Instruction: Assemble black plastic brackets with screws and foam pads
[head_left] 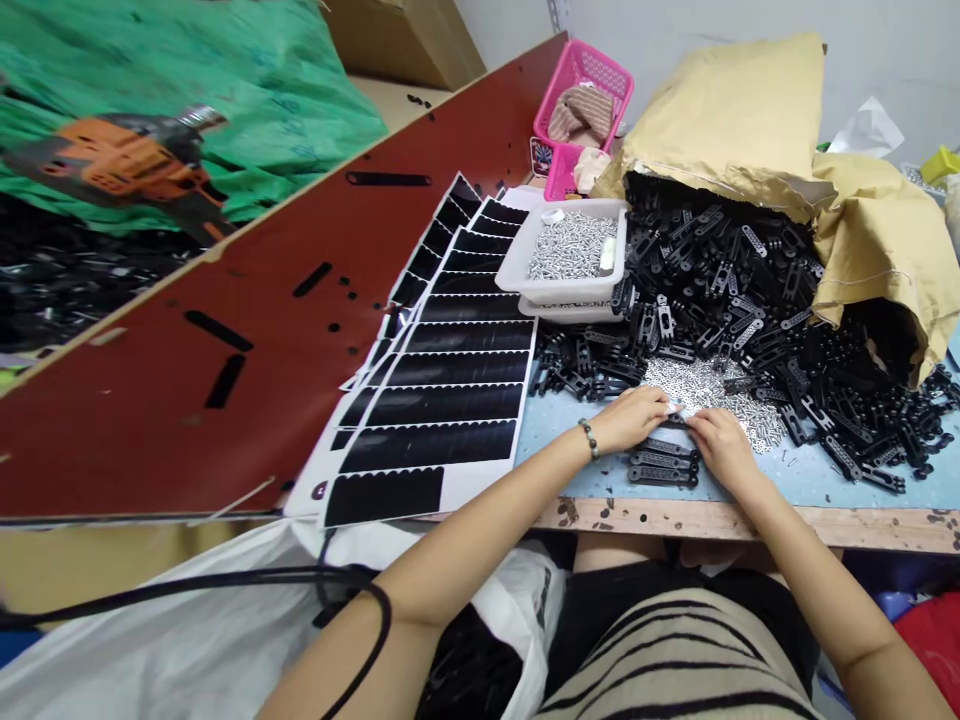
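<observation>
My left hand (634,416) and my right hand (720,445) meet over the blue tabletop (810,478), fingers pinched together on a small black plastic bracket (677,420) between them. A few assembled black brackets (664,462) lie side by side just below my hands. A spill of small silver screws (705,385) lies right behind my fingers. A large heap of black plastic brackets (757,290) pours out of a torn tan paper sack (750,110) behind that.
A white tray (525,265) of silver screws sits at the heap's left. Sheets of black adhesive strips (450,390) fan out on the left. A dark red board (225,330) leans beyond them. A pink basket (581,75) stands at the back. A white plastic bag (187,640) hangs below the table edge.
</observation>
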